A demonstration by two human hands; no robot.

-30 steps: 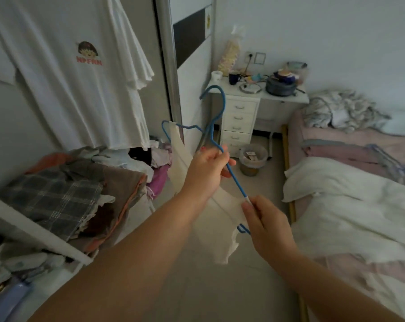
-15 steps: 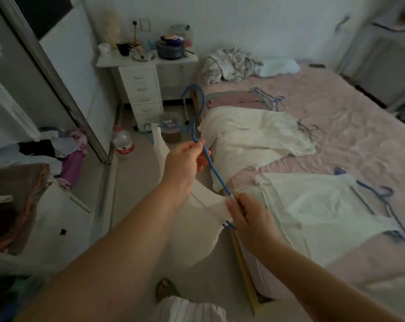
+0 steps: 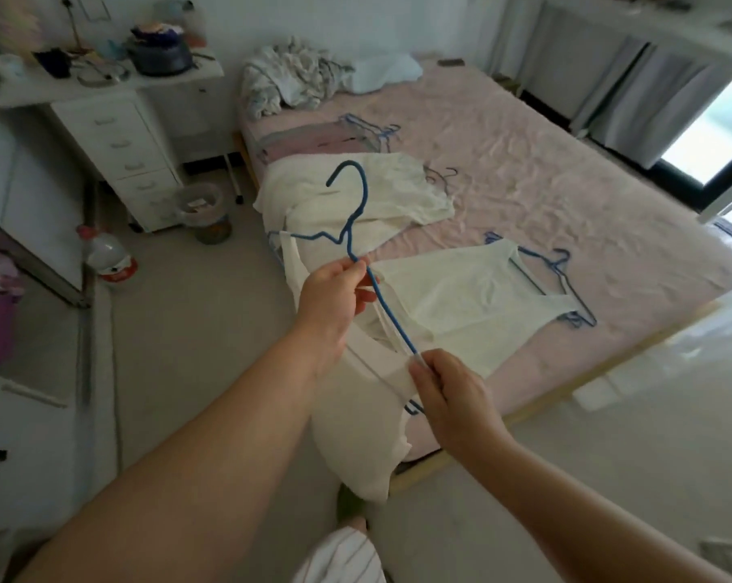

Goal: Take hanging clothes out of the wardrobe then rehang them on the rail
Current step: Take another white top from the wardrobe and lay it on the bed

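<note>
A blue wire hanger carries a white sleeveless garment that hangs down over the floor by the bed's near corner. My left hand pinches the hanger just below its neck. My right hand grips the hanger's lower end together with the garment's strap. On the pink bed lie another white top on a blue hanger and a crumpled white garment. The wardrobe rail is out of view.
A white drawer unit with pots and cups on top stands at the left, a small bin and a plastic bottle beside it. Spare hangers lie on the bed. The wardrobe's sliding-door edge is at far left.
My view has swung right from the wardrobe to the bed. Both hands kept their hold and carried the hanger with the white garment over the bed's near corner.
</note>
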